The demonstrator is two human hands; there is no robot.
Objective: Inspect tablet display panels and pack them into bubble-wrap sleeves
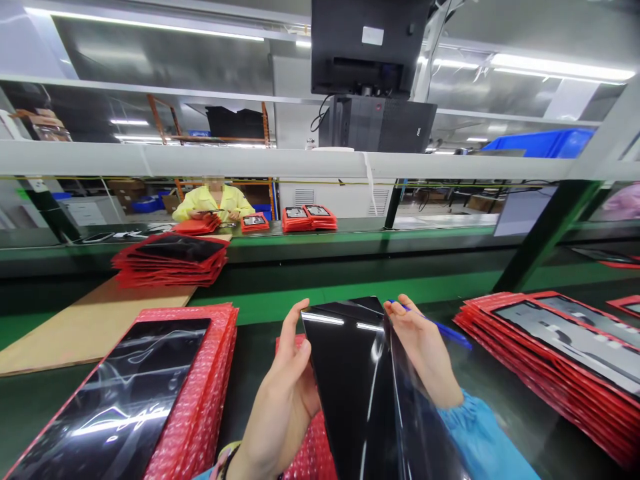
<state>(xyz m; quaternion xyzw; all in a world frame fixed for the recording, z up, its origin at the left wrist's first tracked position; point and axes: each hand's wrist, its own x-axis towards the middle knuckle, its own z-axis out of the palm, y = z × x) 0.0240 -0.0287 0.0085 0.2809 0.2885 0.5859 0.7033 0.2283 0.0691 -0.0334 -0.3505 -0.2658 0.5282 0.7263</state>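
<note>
A glossy black screen panel [347, 380] is tilted up in front of me, with light strips reflected in it. My left hand [280, 400] grips its left edge, thumb and forefinger near the top corner. At the upper right corner, my right hand [423, 350] is closed on a clear film [420, 427] that stands away from the panel along its right side. A blue pen [453, 335] is also tucked in the right hand, pointing out to the right. Red bubble wrap [313, 453] lies beneath the panel, partly hidden by it and my left hand.
Left, a black screen [125, 393] lies on red bubble-wrap bags [200, 413]. Another red stack [170, 263] sits beyond, by a brown board [95, 320]. Red-wrapped panels [550, 347] are piled right. A person in yellow [215, 200] works across the bench, past a green post [550, 233].
</note>
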